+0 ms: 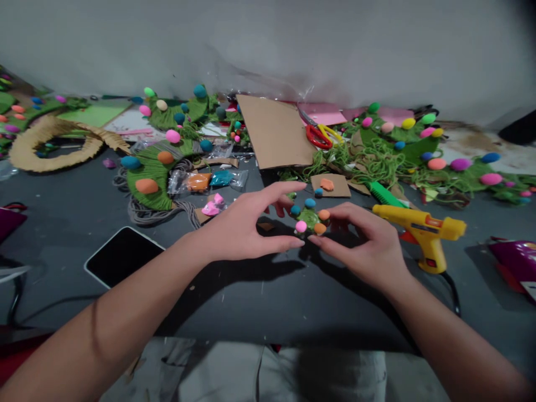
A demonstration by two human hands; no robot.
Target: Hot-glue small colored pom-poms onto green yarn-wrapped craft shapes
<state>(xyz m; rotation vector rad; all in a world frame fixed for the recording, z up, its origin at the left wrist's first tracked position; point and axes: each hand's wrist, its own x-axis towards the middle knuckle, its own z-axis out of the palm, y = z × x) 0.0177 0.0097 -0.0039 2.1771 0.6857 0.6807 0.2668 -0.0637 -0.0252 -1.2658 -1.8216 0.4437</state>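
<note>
Over the front of the table, a small green ornament (310, 219) ringed with blue, orange and pink clay balls sits between my hands. My right hand (368, 243) pinches its right side, thumb below and fingers partly hidden behind. Beside its left edge is my left hand (247, 223), with index finger stretched out and thumb apart from it; whether the thumb tip touches the ornament, I cannot tell. Just behind lies a cardboard square (341, 187) with a lump of orange clay (326, 184) on it.
A yellow glue gun (431, 223) lies right of my right hand, its black cable running forward. A phone (123, 254) is near my left forearm. Behind are a cardboard sheet (276, 134), scissors (320, 137), green yarn (372, 159) and a yarn-wrapped green piece (153, 173).
</note>
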